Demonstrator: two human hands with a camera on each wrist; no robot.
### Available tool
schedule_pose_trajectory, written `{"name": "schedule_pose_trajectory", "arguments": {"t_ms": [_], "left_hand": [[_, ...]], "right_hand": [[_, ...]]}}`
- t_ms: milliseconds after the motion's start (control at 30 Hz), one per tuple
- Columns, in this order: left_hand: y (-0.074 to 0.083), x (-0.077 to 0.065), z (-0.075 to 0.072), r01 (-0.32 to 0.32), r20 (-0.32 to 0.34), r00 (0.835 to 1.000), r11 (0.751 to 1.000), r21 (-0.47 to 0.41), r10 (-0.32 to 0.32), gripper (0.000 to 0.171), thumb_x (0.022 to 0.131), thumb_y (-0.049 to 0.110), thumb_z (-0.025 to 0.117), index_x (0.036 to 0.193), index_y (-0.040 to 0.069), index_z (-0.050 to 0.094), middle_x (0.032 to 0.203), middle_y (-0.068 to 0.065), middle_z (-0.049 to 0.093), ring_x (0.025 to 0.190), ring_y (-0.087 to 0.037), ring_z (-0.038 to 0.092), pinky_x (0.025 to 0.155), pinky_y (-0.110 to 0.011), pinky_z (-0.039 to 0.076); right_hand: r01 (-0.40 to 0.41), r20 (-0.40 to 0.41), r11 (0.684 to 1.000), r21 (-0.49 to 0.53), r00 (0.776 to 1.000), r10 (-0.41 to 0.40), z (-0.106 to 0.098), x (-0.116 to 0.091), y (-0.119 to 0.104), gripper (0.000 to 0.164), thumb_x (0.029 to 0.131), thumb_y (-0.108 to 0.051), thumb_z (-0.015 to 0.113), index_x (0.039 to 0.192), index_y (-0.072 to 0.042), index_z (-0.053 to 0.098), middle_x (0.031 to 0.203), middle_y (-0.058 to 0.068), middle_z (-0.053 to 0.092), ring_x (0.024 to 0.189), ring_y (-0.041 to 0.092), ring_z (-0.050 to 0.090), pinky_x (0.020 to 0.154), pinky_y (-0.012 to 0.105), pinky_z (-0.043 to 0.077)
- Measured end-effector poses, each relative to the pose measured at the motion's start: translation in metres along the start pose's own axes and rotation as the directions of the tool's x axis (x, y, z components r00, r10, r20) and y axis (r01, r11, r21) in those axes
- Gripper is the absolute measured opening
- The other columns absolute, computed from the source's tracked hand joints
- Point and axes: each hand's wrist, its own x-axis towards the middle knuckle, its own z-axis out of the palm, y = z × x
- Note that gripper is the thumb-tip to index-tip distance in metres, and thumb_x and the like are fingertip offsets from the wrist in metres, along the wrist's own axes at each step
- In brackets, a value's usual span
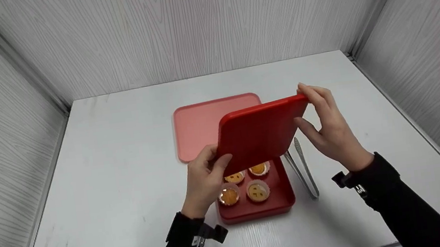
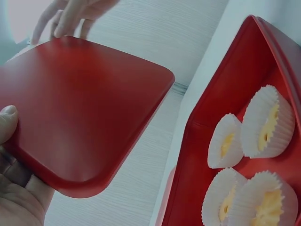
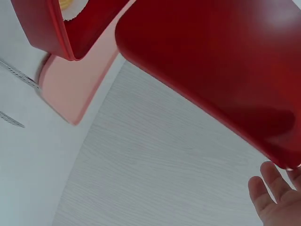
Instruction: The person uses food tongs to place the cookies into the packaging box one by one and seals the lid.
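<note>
My left hand [image 1: 206, 179] grips the lower left side of a red rectangular lid [image 1: 263, 133], its thumb on the face toward me. At the lid's upper right corner is my right hand [image 1: 332, 130], fingers over the edge and thumb at the side. The lid is held tilted in the air, overlapping the far part of a red box [image 1: 256, 210] in the head view. Inside the box sit several small pastries [image 1: 258, 190] in white paper cups, the far ones partly hidden. In the left wrist view the lid's smooth face [image 2: 84, 113] shows beside the open box.
Behind the box lies a flat pink tray [image 1: 197, 130], partly covered by the lid in view. Metal tongs [image 1: 308, 175] lie just right of the box on the white table [image 1: 124, 160]. Pale wood-grain walls [image 1: 199, 25] enclose the table at the back and sides.
</note>
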Motion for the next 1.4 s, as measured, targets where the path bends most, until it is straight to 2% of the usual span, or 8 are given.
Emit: {"name": "schedule_pose_trajectory", "arguments": {"t_ms": [167, 333, 533, 733, 1100, 1233, 1333, 1400], "left_hand": [[0.002, 0.0, -0.003, 0.085, 0.0, 0.996, 0.991, -0.104, -0.086, 0.02, 0.1, 0.011, 0.066, 0.118, 0.001, 0.066, 0.11, -0.011, 0.072, 0.103, -0.022, 0.071, 0.086, -0.037, 0.061], [0.005, -0.001, -0.006, 0.123, -0.008, 0.992, 0.98, -0.153, -0.126, 0.023, 0.1, 0.011, 0.065, 0.12, -0.001, 0.065, 0.111, -0.014, 0.071, 0.105, -0.025, 0.07, 0.089, -0.039, 0.06], [0.006, -0.002, -0.009, 0.179, -0.015, 0.982, 0.962, -0.207, -0.186, 0.025, 0.101, 0.016, 0.066, 0.12, 0.0, 0.065, 0.11, -0.013, 0.071, 0.103, -0.028, 0.07, 0.088, -0.041, 0.06], [0.004, -0.004, -0.012, 0.236, -0.025, 0.968, 0.945, -0.227, -0.248, 0.034, 0.1, 0.02, 0.068, 0.128, 0.001, 0.065, 0.115, -0.013, 0.073, 0.105, -0.028, 0.072, 0.089, -0.04, 0.06], [-0.008, -0.015, -0.018, 0.228, -0.012, 0.973, 0.961, 0.154, -0.229, 0.046, 0.103, 0.026, 0.063, 0.143, 0.005, 0.058, 0.128, -0.012, 0.07, 0.111, -0.022, 0.071, 0.089, -0.034, 0.059], [-0.012, -0.02, -0.019, 0.216, 0.006, 0.973, 0.912, 0.348, -0.232, 0.037, 0.104, 0.028, 0.062, 0.134, 0.007, 0.065, 0.094, -0.004, 0.076, 0.08, -0.012, 0.068, 0.068, -0.024, 0.055], [-0.014, -0.021, -0.019, 0.215, 0.018, 0.968, 0.861, 0.46, -0.251, 0.027, 0.103, 0.026, 0.062, 0.122, 0.007, 0.068, 0.064, 0.005, 0.056, 0.06, -0.009, 0.048, 0.054, -0.024, 0.038], [-0.016, -0.023, -0.018, 0.231, 0.025, 0.959, 0.834, 0.501, -0.281, 0.026, 0.103, 0.027, 0.062, 0.118, 0.007, 0.068, 0.06, 0.006, 0.045, 0.056, -0.009, 0.043, 0.053, -0.024, 0.035]], "right_hand": [[-0.149, 0.065, 0.985, 0.091, 0.988, 0.143, 0.001, -0.011, 0.011, 0.079, 0.093, 0.006, 0.069, 0.159, -0.001, 0.026, 0.144, 0.016, 0.051, 0.122, 0.026, 0.059, 0.105, 0.031, 0.045], [-0.312, 0.177, 0.925, 0.217, 0.944, 0.277, 0.007, -0.025, 0.016, 0.081, 0.098, 0.001, 0.064, 0.164, -0.014, 0.02, 0.135, 0.011, 0.06, 0.106, 0.02, 0.069, 0.093, 0.022, 0.053], [-0.336, 0.214, 0.905, 0.26, 0.934, 0.285, 0.018, -0.039, 0.013, 0.076, 0.097, 0.001, 0.065, 0.162, -0.011, 0.027, 0.105, 0.008, 0.069, 0.082, 0.016, 0.07, 0.078, 0.018, 0.057], [-0.353, 0.227, 0.903, 0.243, 0.926, 0.301, 0.025, -0.045, 0.008, 0.078, 0.095, 0.0, 0.069, 0.161, -0.01, 0.029, 0.092, 0.001, 0.068, 0.076, 0.015, 0.066, 0.073, 0.018, 0.055], [-0.405, 0.297, 0.892, 0.201, 0.893, 0.339, 0.034, -0.06, 0.006, 0.078, 0.096, -0.002, 0.069, 0.162, -0.011, 0.03, 0.083, -0.007, 0.063, 0.07, 0.01, 0.061, 0.067, 0.021, 0.053], [-0.44, 0.336, 0.879, 0.183, 0.868, 0.365, 0.038, -0.066, 0.005, 0.077, 0.097, -0.003, 0.069, 0.162, -0.009, 0.028, 0.081, -0.008, 0.062, 0.068, 0.01, 0.058, 0.063, 0.022, 0.05], [-0.476, 0.369, 0.864, 0.166, 0.842, 0.393, 0.04, -0.07, 0.005, 0.076, 0.097, -0.005, 0.068, 0.162, -0.009, 0.028, 0.079, -0.008, 0.059, 0.066, 0.009, 0.055, 0.062, 0.023, 0.048], [-0.501, 0.402, 0.852, 0.151, 0.819, 0.411, 0.042, -0.073, 0.005, 0.075, 0.098, -0.006, 0.068, 0.162, -0.007, 0.028, 0.078, -0.008, 0.057, 0.066, 0.009, 0.053, 0.062, 0.023, 0.047]]}}
